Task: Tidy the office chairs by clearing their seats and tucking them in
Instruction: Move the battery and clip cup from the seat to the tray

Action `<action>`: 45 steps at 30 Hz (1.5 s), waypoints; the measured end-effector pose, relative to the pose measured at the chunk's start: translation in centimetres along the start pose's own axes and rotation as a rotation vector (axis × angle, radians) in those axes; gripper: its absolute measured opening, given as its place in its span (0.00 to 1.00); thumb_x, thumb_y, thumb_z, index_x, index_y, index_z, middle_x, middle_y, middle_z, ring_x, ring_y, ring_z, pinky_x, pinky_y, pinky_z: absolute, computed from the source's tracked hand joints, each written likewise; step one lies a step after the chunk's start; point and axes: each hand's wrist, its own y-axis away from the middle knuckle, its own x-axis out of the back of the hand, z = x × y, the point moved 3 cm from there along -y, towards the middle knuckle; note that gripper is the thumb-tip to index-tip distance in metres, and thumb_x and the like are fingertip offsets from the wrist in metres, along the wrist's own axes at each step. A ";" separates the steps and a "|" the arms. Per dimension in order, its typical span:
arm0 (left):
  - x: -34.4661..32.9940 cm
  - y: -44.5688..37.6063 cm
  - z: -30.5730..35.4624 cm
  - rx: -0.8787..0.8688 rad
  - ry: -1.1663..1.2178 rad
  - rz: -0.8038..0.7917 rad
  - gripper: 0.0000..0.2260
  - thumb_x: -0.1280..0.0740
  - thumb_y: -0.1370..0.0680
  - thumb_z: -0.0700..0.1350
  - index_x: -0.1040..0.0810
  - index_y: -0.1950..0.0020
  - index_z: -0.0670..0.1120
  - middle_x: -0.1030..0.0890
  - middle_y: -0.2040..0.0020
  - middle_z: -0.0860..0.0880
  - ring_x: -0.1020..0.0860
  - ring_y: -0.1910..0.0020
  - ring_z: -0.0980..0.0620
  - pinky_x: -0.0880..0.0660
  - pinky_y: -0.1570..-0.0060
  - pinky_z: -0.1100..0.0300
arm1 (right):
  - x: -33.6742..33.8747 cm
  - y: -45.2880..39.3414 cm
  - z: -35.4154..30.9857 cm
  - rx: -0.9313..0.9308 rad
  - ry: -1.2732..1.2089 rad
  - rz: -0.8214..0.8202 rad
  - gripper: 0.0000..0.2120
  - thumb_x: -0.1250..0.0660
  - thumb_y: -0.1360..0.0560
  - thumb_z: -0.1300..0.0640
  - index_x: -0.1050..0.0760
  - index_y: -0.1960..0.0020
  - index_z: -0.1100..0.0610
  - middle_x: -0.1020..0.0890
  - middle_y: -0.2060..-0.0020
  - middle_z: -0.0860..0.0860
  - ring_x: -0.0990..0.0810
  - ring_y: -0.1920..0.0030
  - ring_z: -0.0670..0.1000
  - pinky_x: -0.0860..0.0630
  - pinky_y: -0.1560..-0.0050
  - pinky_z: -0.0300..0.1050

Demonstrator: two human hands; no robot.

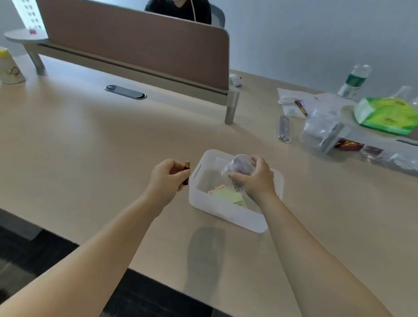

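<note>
No text was readable. Print on the paper cup point(8, 67), the bottle label point(354, 81) and the green packet point(389, 115) was too blurred.

Bin point(225, 215) is sitting on desk point(85, 142), near its front edge. Paper notes point(228, 196) are lying in bin. Right hand point(257, 177) is holding clear container point(238, 165) above bin; left hand point(166, 178) is holding small bottle point(186, 168) just left of bin. Divider panel point(136, 46) is standing behind. Cup point(7, 66) is sitting far left; water bottle point(354, 81) and bags point(322, 131) far right.
</note>
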 end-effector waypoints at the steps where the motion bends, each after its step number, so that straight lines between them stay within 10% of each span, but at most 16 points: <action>1: -0.1 -1.0 -0.2 0.010 -0.009 0.010 0.10 0.38 0.24 0.36 0.29 0.65 0.46 0.26 0.65 0.48 0.27 0.67 0.54 0.29 0.64 0.65 | -0.9 -1.3 0.4 0.001 0.055 -0.034 0.35 0.27 0.33 0.56 0.38 0.31 0.61 0.31 0.35 0.56 0.34 0.34 0.56 0.34 0.36 0.48; 14: -0.8 -6.9 -2.1 0.069 -0.039 0.046 0.11 0.38 0.24 0.36 0.30 0.65 0.47 0.27 0.66 0.49 0.28 0.67 0.55 0.29 0.63 0.64 | -8.2 -7.4 1.8 0.228 0.485 -0.387 0.35 0.30 0.32 0.58 0.41 0.29 0.59 0.38 0.29 0.56 0.41 0.30 0.57 0.40 0.31 0.46; 25: -7.0 -7.3 -0.8 0.071 -0.352 -0.135 0.12 0.34 0.26 0.41 0.30 0.70 0.45 0.25 0.67 0.44 0.25 0.62 0.46 0.23 0.49 0.49 | 1.3 -5.4 1.9 0.119 0.253 0.019 0.19 0.35 0.27 0.59 0.29 0.37 0.62 0.28 0.38 0.58 0.29 0.37 0.56 0.34 0.39 0.43; 28: -10.0 -6.9 -1.0 0.159 -0.417 -0.211 0.14 0.35 0.26 0.41 0.32 0.71 0.43 0.26 0.70 0.43 0.24 0.74 0.50 0.21 0.65 0.64 | 3.9 -4.6 3.0 0.053 0.169 0.089 0.17 0.36 0.26 0.59 0.28 0.39 0.62 0.26 0.38 0.57 0.27 0.41 0.54 0.35 0.47 0.38; 34: -13.6 -7.3 -2.2 0.361 -0.098 -0.211 0.19 0.37 0.26 0.36 0.38 0.74 0.44 0.34 0.77 0.47 0.33 0.78 0.51 0.33 0.69 0.60 | 6.0 -3.6 5.2 -0.046 0.034 0.147 0.15 0.36 0.26 0.59 0.27 0.41 0.62 0.24 0.41 0.59 0.29 0.50 0.48 0.34 0.50 0.39; 45: -4.8 -4.3 1.9 -0.016 -0.057 -0.085 0.12 0.39 0.23 0.38 0.28 0.66 0.48 0.25 0.65 0.50 0.27 0.68 0.54 0.29 0.68 0.65 | 0.2 -2.3 -2.2 0.114 -0.082 0.027 0.09 0.38 0.26 0.62 0.24 0.48 0.64 0.24 0.58 0.51 0.27 0.56 0.49 0.31 0.62 0.32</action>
